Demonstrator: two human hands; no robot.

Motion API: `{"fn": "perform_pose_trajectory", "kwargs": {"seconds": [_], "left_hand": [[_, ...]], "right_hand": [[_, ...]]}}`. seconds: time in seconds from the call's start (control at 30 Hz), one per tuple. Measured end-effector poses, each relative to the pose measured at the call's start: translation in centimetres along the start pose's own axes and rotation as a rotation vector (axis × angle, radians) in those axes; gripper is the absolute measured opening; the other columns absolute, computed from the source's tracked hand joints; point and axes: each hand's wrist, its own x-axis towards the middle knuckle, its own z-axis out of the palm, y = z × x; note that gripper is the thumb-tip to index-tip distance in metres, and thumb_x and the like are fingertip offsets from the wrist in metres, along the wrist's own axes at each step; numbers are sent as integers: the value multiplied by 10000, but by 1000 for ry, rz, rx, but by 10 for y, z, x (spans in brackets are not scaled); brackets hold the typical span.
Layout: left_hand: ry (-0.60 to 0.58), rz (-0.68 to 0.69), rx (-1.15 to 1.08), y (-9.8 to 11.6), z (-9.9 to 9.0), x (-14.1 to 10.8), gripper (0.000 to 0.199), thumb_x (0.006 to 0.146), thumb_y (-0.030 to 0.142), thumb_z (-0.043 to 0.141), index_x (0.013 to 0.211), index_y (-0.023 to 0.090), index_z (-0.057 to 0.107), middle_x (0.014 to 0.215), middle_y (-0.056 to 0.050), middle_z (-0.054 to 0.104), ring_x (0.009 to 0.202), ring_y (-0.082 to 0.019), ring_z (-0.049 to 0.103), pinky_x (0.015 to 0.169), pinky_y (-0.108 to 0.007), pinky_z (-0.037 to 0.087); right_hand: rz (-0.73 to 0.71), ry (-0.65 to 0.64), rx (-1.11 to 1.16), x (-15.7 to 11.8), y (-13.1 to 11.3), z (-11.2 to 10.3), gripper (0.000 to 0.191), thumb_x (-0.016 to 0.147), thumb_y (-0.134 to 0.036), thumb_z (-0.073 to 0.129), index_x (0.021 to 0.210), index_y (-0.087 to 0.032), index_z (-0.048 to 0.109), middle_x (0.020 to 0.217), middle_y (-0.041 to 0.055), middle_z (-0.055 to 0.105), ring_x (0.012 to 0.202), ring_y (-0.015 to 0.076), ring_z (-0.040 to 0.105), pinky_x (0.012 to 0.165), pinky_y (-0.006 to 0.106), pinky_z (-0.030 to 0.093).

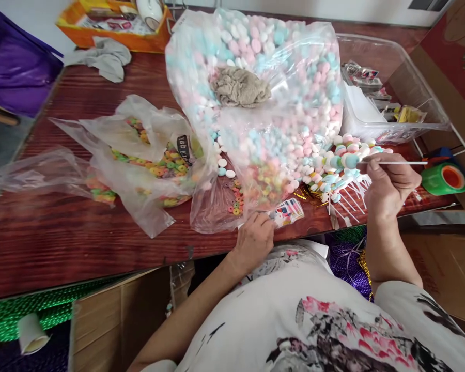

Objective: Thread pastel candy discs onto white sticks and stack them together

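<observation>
An orange box (72, 39) stands by the far left corner of the tabletop (31, 243), a crumpled grey cloth (110, 58) just in front. A green tape roll (436, 179) sits at the right end. Below the near edge, leftward, a white cup (30, 330) lies beside green beads (8, 319), near a cardboard box (108, 323).

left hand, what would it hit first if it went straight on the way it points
The left hand would probably meet the clear bag of coloured rings, just beyond its fingers, with the printed cards close on its right; depth is unclear there.
</observation>
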Motion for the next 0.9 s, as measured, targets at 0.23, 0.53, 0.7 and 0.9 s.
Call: {"fn": "perform_pose_trajectory", "kwargs": {"seconds": [0.23,0.53,0.7,0.9], "left_hand": [[37,4,80,-9,2,-9,167,941,166,516,942,154,682,851,-83,654,796,-192,582,692,-312,454],[-32,87,379,10,10,4,203,950,268,514,1067,225,675,912,-106,643,858,-257,541,714,-395,382],[24,140,254,6,19,13,204,928,177,494,983,218,686,954,-111,657,916,-256,525,759,-419,360],[-24,144,166,0,23,14,233,928,163,497,747,182,642,758,-73,630,804,-226,534,730,-369,402]], "right_hand": [[308,-51,258,-35,-25,3,70,757,-172,691,748,-202,753,671,-2,694,557,124,609,533,264,465],[363,43,166,-58,-8,1,35,741,-210,693,716,-206,718,647,-16,667,534,112,581,539,261,458],[326,115,191,-64,-4,-1,64,748,-173,655,713,-206,697,605,-27,629,544,109,564,523,243,430],[407,109,205,-74,2,0,73,739,-186,647,701,-217,703,607,-25,632,515,102,540,490,236,418]]}}
